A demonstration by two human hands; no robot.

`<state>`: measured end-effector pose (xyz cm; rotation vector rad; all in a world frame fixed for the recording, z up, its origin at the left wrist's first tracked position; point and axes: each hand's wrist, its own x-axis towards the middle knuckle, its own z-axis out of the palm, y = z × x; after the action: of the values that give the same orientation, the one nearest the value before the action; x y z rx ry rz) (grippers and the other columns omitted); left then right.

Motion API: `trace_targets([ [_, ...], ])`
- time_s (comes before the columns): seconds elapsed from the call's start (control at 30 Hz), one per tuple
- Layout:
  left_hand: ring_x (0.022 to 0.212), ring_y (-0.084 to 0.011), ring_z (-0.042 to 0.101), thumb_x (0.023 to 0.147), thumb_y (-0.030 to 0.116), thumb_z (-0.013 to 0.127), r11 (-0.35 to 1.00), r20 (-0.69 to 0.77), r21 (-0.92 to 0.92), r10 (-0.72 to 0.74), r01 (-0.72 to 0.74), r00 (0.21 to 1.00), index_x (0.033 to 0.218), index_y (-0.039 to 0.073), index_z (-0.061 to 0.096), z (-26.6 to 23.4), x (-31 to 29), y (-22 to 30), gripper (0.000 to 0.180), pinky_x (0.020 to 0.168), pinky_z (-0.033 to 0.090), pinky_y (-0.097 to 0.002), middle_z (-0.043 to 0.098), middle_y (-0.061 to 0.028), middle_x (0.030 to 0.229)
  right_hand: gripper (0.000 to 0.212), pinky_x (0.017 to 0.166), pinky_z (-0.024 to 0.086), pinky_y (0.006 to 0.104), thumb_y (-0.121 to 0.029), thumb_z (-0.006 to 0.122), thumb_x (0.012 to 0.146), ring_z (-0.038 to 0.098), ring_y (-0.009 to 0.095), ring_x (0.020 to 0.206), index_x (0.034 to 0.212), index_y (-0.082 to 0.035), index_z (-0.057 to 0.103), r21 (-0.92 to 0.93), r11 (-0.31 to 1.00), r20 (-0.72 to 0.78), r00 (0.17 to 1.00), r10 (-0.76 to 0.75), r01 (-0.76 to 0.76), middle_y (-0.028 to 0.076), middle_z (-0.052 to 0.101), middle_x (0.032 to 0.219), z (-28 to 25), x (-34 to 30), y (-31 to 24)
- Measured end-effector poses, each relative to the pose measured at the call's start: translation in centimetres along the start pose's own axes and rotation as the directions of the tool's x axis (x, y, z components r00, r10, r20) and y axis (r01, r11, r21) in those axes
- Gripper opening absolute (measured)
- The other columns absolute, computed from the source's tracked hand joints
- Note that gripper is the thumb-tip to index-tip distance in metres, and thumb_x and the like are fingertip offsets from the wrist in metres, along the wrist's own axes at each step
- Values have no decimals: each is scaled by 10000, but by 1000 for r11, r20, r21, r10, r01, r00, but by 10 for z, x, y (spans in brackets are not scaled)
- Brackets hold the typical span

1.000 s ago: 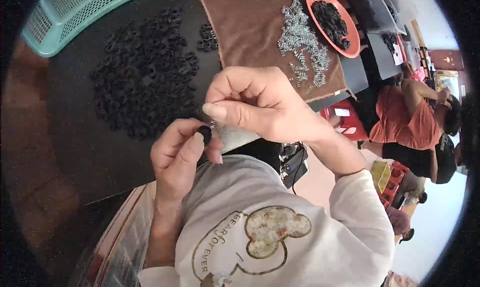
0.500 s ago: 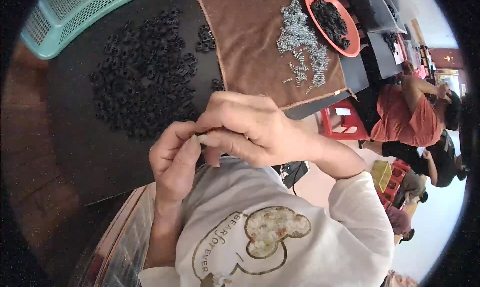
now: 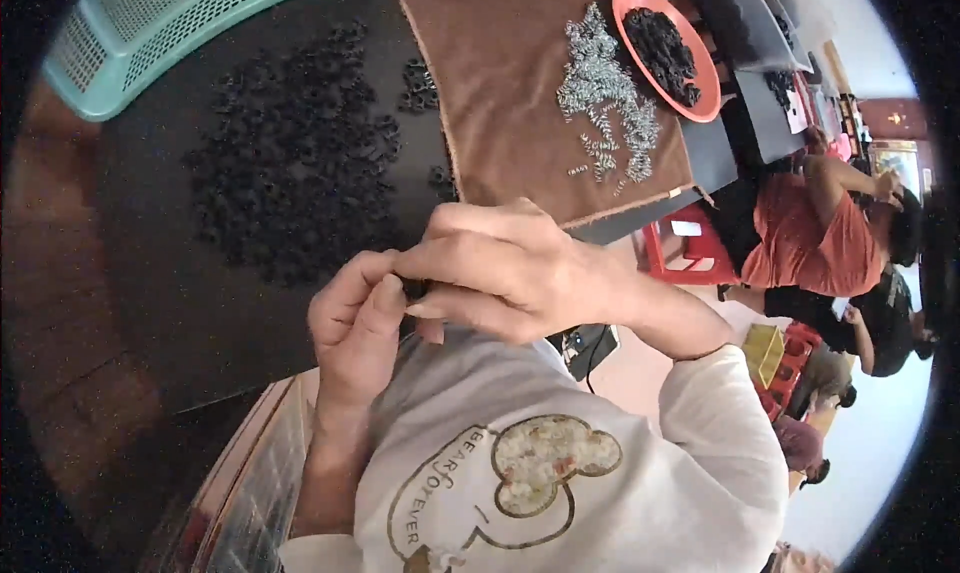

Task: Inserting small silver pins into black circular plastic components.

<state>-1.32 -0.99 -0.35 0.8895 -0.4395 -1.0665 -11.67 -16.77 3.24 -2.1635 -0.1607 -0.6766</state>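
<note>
My left hand (image 3: 352,318) and my right hand (image 3: 505,268) meet fingertip to fingertip at the table's near edge. A small black part (image 3: 413,287) shows between them, mostly hidden by the fingers; its exact shape cannot be made out. Both hands are closed on it. Just beyond them spreads a large heap of small black ring-like parts (image 3: 300,163) on the dark table (image 3: 140,273). Silver coil springs (image 3: 605,88) lie in a loose pile on a brown cloth (image 3: 490,93). Beside the springs sits an orange-red bowl (image 3: 708,73) of small black pieces.
At the far left is a green perforated basket (image 3: 100,93). Small groups of black parts (image 3: 418,85) lie along the cloth's left edge. To the right are a red stool (image 3: 690,243), a clear bin (image 3: 765,23) and several other people (image 3: 800,233).
My fingers have shifted slightly, and more of the black part shows between them. The whole view has tilted a little, so the table's things appear slightly lower.
</note>
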Motion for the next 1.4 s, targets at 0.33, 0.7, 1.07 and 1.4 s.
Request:
trace_targets([
  [0.33, 626, -133, 586, 1015, 195, 501, 1000, 51, 20, 8, -9, 999, 981, -38, 591, 0, 2, 4, 252, 589, 494, -269, 654, -124, 823, 207, 687, 515, 408, -96, 629, 857, 617, 330, 847, 1056, -39, 643, -651, 753, 52, 985, 164, -91, 128, 552, 934, -50, 40, 77],
  [0.7, 652, -134, 591, 1018, 179, 492, 1000, 92, -4, 0, 0, 996, 1005, -44, 590, -5, 4, 3, 245, 611, 494, -270, 653, -130, 838, 171, 663, 530, 467, -103, 621, 797, 619, 362, 840, 959, -58, 594, -640, 767, 106, 984, 146, -44, 135, 551, 898, -51, 49, 76],
  [1.07, 681, -141, 602, 1018, 160, 492, 999, 100, -37, -21, 25, 995, 1045, -57, 583, -6, 2, 3, 237, 638, 507, -279, 655, -137, 861, 117, 659, 544, 468, -111, 619, 805, 634, 350, 822, 910, -59, 612, -598, 800, 227, 967, 117, 44, 130, 555, 893, -33, 61, 84],
  [1.4, 677, -134, 596, 1015, 169, 501, 1000, 96, -6, -19, 19, 995, 1044, -49, 584, -5, 0, 5, 236, 638, 500, -269, 656, -130, 860, 200, 737, 541, 476, -96, 577, 825, 639, 345, 928, 1010, -78, 647, -608, 791, 276, 953, 126, 72, 131, 594, 979, -27, 97, 104],
])
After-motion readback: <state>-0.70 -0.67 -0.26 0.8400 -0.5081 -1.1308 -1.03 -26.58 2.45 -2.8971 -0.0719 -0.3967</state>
